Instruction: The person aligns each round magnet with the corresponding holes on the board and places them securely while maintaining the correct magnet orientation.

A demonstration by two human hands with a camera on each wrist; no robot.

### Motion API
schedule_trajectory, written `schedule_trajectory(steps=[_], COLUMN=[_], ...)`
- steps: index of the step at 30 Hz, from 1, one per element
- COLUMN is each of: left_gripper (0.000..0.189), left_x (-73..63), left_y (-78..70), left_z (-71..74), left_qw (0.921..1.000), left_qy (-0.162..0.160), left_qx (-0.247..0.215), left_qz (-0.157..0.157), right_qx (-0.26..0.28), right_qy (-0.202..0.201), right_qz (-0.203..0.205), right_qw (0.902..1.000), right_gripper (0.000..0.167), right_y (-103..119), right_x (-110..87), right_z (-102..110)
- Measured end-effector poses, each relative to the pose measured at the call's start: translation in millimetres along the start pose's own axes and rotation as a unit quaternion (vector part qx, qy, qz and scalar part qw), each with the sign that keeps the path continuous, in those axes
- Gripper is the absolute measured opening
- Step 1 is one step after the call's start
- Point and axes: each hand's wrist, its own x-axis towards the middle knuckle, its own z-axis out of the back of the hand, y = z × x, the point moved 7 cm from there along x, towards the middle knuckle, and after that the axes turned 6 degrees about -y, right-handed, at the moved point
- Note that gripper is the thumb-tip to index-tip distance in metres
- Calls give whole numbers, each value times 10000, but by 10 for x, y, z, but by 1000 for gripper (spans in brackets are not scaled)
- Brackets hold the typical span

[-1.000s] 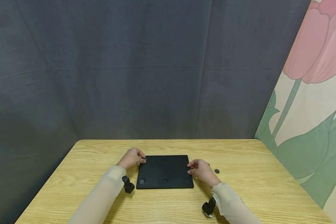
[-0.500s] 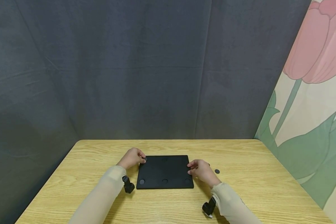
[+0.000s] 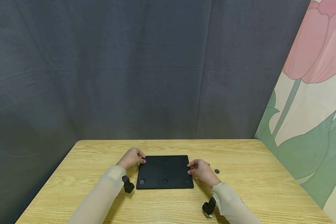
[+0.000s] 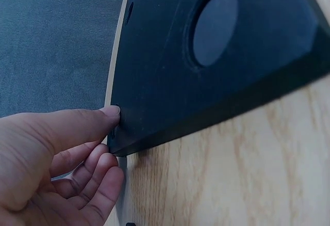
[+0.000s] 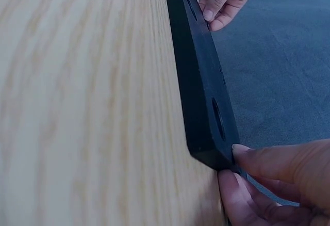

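Observation:
A flat black board [image 3: 165, 171] with round recesses lies on the wooden table. A dark grey disc [image 4: 215, 29] sits in its near left recess. My left hand [image 3: 132, 158] holds the far left corner, its thumb [image 4: 110, 111] pressed on top over the corner recess and the other fingers curled beside and below the edge. Whatever lies under that thumb is mostly hidden. At the right edge my right hand [image 3: 201, 170] pinches the board, thumb on the upper face and forefinger [image 5: 234, 190] against the side. The near middle and near right recesses show as dark circles.
A loose dark disc [image 3: 217, 171] lies on the table [image 3: 240, 180] right of my right hand. Another small dark piece [image 3: 208, 165] peeks out behind that hand. A grey curtain [image 3: 145, 77] hangs behind the table, with a tulip-patterned wall [image 3: 310, 124] at the right.

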Motion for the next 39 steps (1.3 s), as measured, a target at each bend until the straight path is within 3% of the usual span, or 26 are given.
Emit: schedule_trajectory(steps=[27,39], left_gripper=[13,26], left_x=[-2,-57], left_y=[16,-55], left_z=[2,232], left_qw=[9999,9995], left_qy=[94,80], left_qx=[58,-111], left_qz=[9,-293], right_qx=[-71,-79], right_qy=[-4,-23], right_qz=[0,-14], right_qw=[10000,10000], right_gripper=[18,19], right_y=[7,16], right_x=[-16,-31], right_z=[5,18])
